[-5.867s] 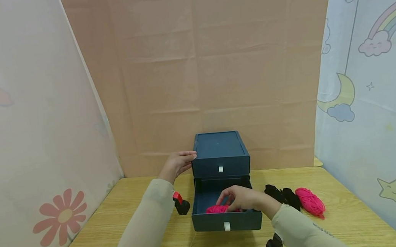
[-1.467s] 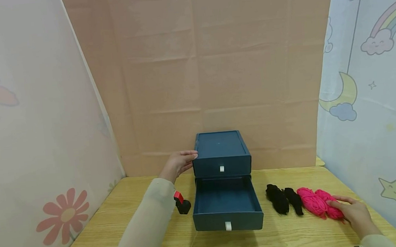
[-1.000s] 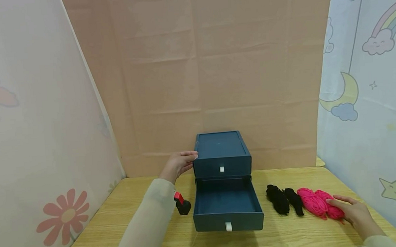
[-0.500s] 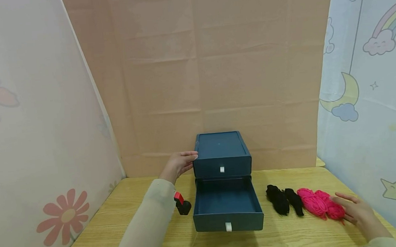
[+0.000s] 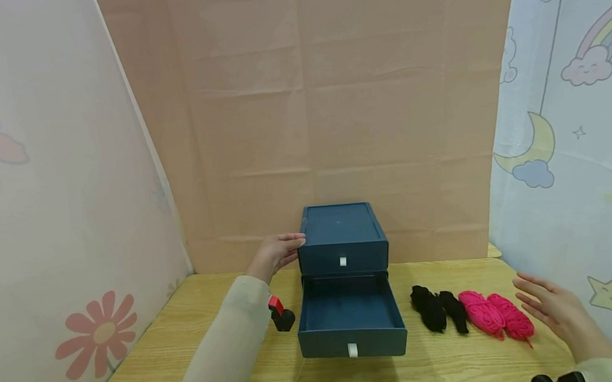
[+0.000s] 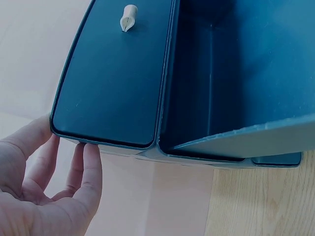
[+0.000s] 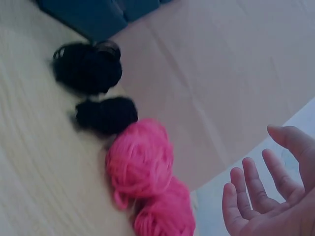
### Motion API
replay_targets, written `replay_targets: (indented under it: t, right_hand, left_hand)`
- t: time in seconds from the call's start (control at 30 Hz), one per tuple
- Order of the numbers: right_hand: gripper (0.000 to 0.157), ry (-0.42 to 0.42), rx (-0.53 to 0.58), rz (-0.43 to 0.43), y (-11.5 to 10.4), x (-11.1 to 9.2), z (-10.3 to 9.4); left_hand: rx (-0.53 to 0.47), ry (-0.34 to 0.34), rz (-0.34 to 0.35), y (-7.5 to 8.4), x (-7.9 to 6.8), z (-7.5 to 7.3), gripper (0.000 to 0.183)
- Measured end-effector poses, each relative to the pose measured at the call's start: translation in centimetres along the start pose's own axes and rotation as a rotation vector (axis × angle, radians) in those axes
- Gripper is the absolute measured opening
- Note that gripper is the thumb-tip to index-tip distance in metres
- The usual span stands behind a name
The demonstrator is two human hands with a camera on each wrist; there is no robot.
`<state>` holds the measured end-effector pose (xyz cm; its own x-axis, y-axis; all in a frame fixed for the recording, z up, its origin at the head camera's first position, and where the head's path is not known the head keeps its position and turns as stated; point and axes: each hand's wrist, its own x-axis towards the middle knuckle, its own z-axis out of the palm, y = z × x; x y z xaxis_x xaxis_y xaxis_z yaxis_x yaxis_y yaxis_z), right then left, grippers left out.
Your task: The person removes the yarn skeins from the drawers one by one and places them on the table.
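My left hand (image 5: 272, 255) is at the upper left front edge of the dark blue plastic two-tier drawer box (image 5: 342, 224); fingers slightly bent, tips touching it, not wrapped round anything. My right hand (image 5: 556, 309) is off to the right, raised, fingers spread and loosely straight, holding nothing, apart from the yarn.

Box sits mid-table, front towards me. Upper drawer (image 5: 321, 262) is closed. The dark blue rectangular lower drawer (image 5: 324, 345) is pulled well out, long way straight at me, small white tab (image 5: 352, 350) on its front.

Yarn lies in a row on the pale wood-grain table (image 5: 202, 305), right of the box. Nearest the drawer, fat black oblong skein (image 5: 428, 309); just beside it, slimmer black oblong skein (image 5: 455, 311). Both have long axes running mostly away from me, near ends tipped a bit right. Then bright pink oval skein (image 5: 482, 315), touching a second bright pink oval skein (image 5: 513, 318) at the row's end, closest to my right hand. Both pinks slant more: far left to near right, with the outer one's loose strand end pointing towards me.
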<state>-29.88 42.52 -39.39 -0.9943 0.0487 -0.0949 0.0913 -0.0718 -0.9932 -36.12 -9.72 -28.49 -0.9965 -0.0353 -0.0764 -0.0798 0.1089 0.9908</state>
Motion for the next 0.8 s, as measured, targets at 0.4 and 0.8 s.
replay_targets:
  t: [0.4,0.8]
  right_hand:
    - [0.031,-0.224,0.008,-0.345,-3.4,-1.5,6.9]
    - [0.033,-0.227,-0.383,-0.500,-5.4,-5.5,16.0]
  left_hand:
    - [0.023,-0.013,-0.001,0.0,-0.1,-0.1,0.024]
    - [0.018,-0.008,-0.002,0.0,-0.3,-0.2,0.023]
